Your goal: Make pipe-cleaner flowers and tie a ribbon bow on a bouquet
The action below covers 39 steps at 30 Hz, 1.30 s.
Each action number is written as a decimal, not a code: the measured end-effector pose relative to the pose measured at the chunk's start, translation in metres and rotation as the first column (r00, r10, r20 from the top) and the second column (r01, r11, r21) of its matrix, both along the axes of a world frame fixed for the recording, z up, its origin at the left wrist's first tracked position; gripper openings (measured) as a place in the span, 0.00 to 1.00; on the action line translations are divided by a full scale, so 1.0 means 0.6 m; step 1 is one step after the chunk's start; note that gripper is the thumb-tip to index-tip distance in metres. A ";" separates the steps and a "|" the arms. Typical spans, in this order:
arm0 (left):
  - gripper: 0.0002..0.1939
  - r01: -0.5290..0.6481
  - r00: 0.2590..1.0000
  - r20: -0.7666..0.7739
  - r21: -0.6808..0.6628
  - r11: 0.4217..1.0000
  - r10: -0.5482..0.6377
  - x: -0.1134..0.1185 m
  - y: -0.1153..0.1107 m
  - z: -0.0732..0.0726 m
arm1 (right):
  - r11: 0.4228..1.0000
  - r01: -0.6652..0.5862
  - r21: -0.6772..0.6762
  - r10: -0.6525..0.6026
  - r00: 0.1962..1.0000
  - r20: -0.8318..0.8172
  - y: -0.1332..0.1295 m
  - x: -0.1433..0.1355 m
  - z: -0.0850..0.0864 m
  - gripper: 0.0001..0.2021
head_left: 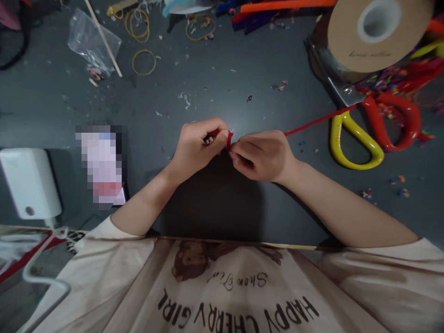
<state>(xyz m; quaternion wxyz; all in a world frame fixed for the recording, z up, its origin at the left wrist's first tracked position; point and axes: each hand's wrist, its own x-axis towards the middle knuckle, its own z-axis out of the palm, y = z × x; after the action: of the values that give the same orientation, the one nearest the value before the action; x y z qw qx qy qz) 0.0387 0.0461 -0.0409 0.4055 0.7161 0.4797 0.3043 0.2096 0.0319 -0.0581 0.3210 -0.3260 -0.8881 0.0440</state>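
Note:
Over the middle of the dark table, my left hand [202, 142] pinches the end of a narrow red ribbon [312, 123] between thumb and fingers. A short folded or looped bit of the ribbon shows at its fingertips. My right hand [265, 155] is closed on the same ribbon, its fingertips almost touching those of the left. From the right hand the ribbon runs taut to the upper right, reaching the scissors [347, 90] with one yellow and one red handle. How the ribbon is folded inside the fingers is hidden.
A large ribbon spool [367, 46] stands at the upper right, touching the scissors. On the left lie a phone [104, 166] with a blurred screen and a white power bank [29, 182] with a cable. Rubber bands [144, 62], a plastic bag [92, 41] and a thin stick [104, 39] lie farther back.

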 end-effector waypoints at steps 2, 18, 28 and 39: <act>0.11 -0.005 1.000 -0.002 -0.001 1.000 0.005 0.001 0.000 0.000 | 1.000 0.002 -0.011 -0.002 1.000 0.008 0.000 0.000 0.001 0.11; 0.08 -0.091 0.975 0.192 -0.111 0.990 0.111 0.005 0.002 0.001 | 0.962 0.180 -0.204 -0.173 0.984 0.052 0.007 0.001 0.002 0.13; 0.07 -0.151 0.962 0.220 -0.070 0.986 0.163 0.002 0.004 -0.010 | 0.887 0.331 -0.322 -0.381 0.919 -0.104 0.012 0.004 0.014 0.15; 0.13 -0.020 0.965 0.258 -0.072 0.997 0.038 -0.002 -0.002 -0.004 | 0.961 0.231 -0.153 -0.270 0.906 -0.325 0.009 0.002 0.006 0.09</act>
<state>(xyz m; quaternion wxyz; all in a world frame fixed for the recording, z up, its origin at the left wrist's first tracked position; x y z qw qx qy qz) 0.0374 0.0448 -0.0432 0.4850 0.6486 0.4431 0.3845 0.2110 0.0373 -0.0543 0.4550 -0.4419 -0.7655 0.1079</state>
